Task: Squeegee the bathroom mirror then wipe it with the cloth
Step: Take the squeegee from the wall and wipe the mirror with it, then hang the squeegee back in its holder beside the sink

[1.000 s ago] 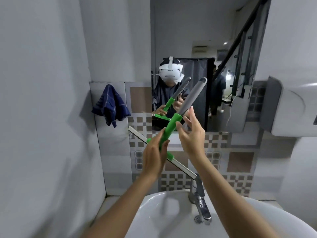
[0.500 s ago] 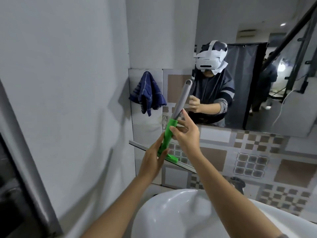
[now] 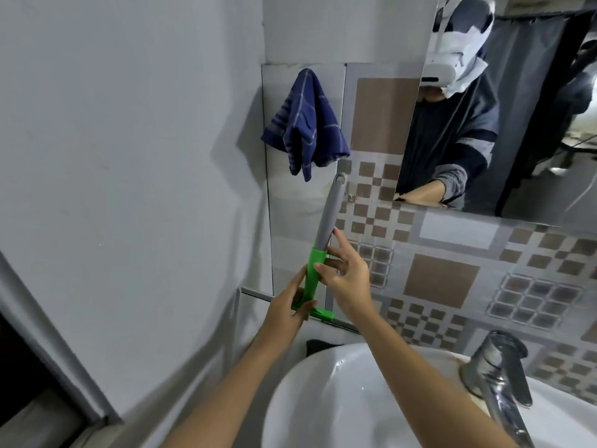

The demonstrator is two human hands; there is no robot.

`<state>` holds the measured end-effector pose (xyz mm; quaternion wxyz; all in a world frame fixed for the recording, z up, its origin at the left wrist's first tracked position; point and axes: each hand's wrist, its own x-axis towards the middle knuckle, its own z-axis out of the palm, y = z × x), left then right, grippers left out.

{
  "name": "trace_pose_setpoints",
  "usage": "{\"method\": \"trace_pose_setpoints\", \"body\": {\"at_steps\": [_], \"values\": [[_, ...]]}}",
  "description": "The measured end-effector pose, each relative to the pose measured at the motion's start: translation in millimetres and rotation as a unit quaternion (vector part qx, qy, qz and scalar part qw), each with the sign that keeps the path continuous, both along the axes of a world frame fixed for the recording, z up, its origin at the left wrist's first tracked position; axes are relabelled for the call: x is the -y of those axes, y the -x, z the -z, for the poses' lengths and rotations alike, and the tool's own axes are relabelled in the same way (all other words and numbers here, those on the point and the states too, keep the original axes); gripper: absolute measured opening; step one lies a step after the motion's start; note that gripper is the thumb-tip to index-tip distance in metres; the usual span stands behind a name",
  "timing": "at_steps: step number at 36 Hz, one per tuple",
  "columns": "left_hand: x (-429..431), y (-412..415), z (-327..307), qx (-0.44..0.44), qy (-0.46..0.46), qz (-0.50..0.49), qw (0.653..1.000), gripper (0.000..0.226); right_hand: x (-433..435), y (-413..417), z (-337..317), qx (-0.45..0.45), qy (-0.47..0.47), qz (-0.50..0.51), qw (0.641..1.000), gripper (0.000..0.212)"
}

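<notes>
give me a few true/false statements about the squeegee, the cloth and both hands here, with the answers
1. The blue cloth hangs on the tiled wall, left of the mirror. True.
2. The right hand is holding the cloth. False: it is open at the squeegee, fingers spread beside the handle; nothing touches the cloth.
3. The left hand grips the squeegee at its green lower part. True.
4. The squeegee blade is pressed against the mirror glass. False: the blade sits low against the tiled wall, below and left of the mirror.
5. The squeegee's grey handle points down into the sink. False: it points up, toward the cloth.
</notes>
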<state>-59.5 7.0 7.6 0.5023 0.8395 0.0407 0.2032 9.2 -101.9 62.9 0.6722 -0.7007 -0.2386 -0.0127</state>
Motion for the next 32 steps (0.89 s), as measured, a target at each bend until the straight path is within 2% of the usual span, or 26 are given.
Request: {"method": "trace_pose_setpoints", "body": {"at_steps": [19,32], "values": [[-2,-14,42,-0.061,0.023,0.013,0.998,0.064,4,-14,37,-0.043,0.058,-0.005,0.997,0.075],[-2,-40,59,-0.054,0.030,0.008,0.998,0.058,3,-33,42,-0.052,0.078,-0.014,0.995,0.074]]}}
